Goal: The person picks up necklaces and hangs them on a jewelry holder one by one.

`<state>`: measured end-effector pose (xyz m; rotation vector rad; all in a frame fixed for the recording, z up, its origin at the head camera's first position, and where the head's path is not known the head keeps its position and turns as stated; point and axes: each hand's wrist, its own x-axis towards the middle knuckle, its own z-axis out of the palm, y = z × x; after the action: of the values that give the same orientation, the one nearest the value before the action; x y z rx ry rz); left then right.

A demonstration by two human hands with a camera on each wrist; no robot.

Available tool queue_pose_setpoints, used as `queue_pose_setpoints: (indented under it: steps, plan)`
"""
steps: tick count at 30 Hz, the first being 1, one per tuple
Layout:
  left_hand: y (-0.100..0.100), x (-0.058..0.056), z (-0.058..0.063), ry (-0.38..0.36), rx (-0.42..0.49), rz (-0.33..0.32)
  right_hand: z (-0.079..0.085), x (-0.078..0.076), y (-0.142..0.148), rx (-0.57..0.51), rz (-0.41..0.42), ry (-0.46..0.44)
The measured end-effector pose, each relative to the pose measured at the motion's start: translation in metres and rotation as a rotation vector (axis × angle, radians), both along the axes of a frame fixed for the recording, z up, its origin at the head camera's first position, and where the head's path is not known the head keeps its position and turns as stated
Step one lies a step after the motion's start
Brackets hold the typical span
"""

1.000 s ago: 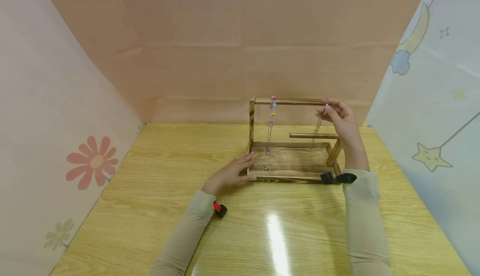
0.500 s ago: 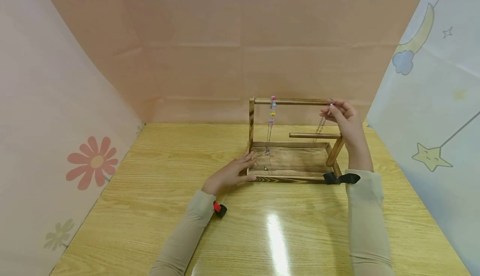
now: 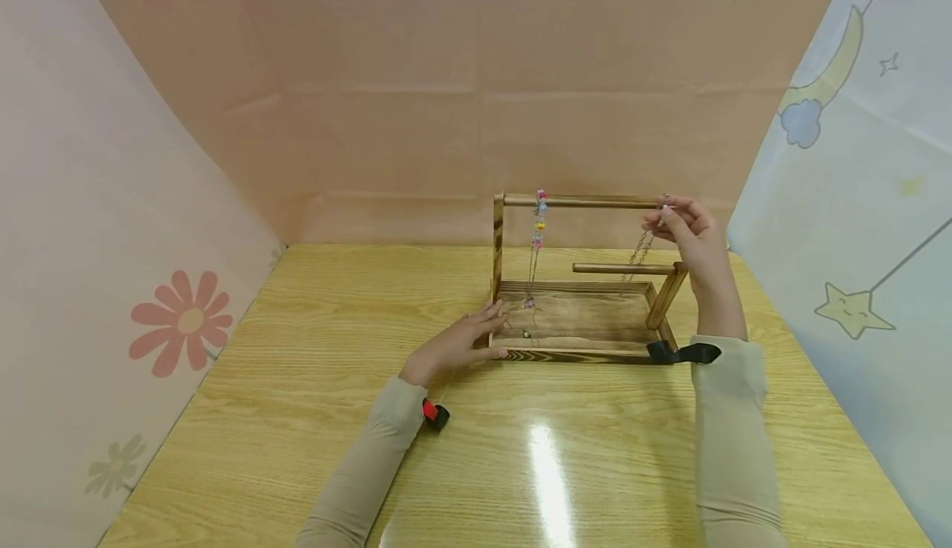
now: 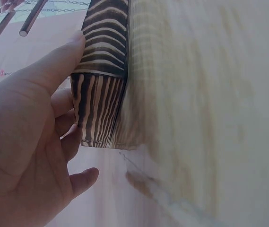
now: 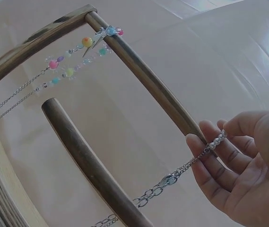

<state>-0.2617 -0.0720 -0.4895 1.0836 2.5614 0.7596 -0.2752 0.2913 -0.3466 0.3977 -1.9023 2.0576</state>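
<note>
A dark-striped wooden jewelry stand [image 3: 580, 357] has a tray base, an upper bar [image 3: 595, 201] and a shorter lower bar [image 3: 621, 269]. My left hand [image 3: 455, 343] rests against the tray's left front corner, thumb along the front edge, fingers spread at the side. At the free right end of the upper bar, my right hand [image 3: 702, 242] pinches a silver chain necklace by its white pearl beads [image 5: 218, 140]. Its lobster clasp [image 5: 170, 179] and chain slant down past the lower bar. A colorful beaded necklace [image 3: 540, 226] hangs over the upper bar's left part.
The stand is on a light wooden table [image 3: 595, 465]. A peach backdrop [image 3: 372, 118] rises behind it, with printed panels at both sides. A small pendant [image 3: 527, 335] is over the tray's left part. Black straps circle both wrists.
My right hand has shifted right along the upper bar to its free end, taking the chain necklace with it. The left hand stays where it was on the stand.
</note>
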Motion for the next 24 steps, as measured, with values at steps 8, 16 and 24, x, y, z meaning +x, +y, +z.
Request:
queue_pose_setpoints:
  steps: [8, 16, 24]
  plan:
    - [0.0002, -0.0013, -0.0007, 0.008, -0.003, -0.004, 0.0009, 0.0006, 0.0032, -0.010, -0.018, -0.001]
    - [0.0003, -0.0028, -0.0016, 0.012, -0.001, 0.002, 0.0015, 0.0014, 0.0085, -0.001, -0.032, 0.004]
    - [0.0004, -0.0034, -0.0034, 0.012, -0.002, 0.003, 0.0027, 0.0008, 0.0102, 0.011, -0.066, -0.002]
